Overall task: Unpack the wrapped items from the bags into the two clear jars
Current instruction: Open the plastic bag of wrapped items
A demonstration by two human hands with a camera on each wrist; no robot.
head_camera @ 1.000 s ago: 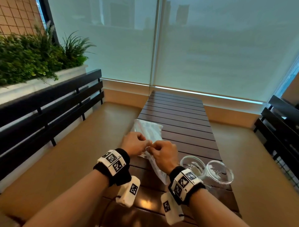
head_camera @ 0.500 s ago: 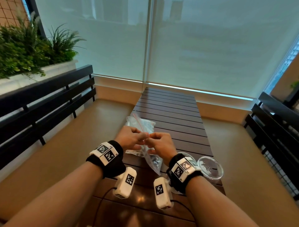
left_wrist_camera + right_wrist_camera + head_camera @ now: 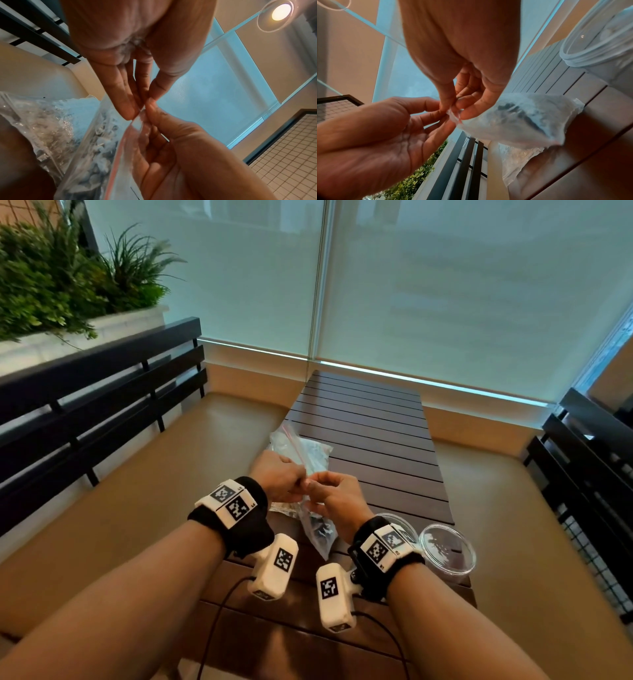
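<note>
Above the near half of the bench point(image 3: 370, 419), toward its left edge, both hands meet at the mouth of a clear zip bag point(image 3: 317, 530). The left hand point(image 3: 279, 481) pinches one lip of the seal and the right hand point(image 3: 337, 498) pinches the other, fingertips almost touching, so each is clamped on the bag. It hangs below them, off the bench.

Risks, as a guess: with the bag dangling by its lips, a sharp pull could pop the seal all at once and tip the wrapped items point(image 3: 96, 159) onto the bench or over its left edge. A pinch could also slip off the thin plastic and drop the bag. The right wrist sits very near the jars, so a wide elbow move might knock one.

Looks: the bag is thin, crinkly and see-through, with a pink zip strip point(image 3: 116, 155) and small dark-and-pale wrapped pieces bunched low inside. A second bag point(image 3: 301, 448) lies flat on the bench behind the hands. Two clear jars point(image 3: 447, 549) stand open at the near right edge, seemingly unfilled.
</note>
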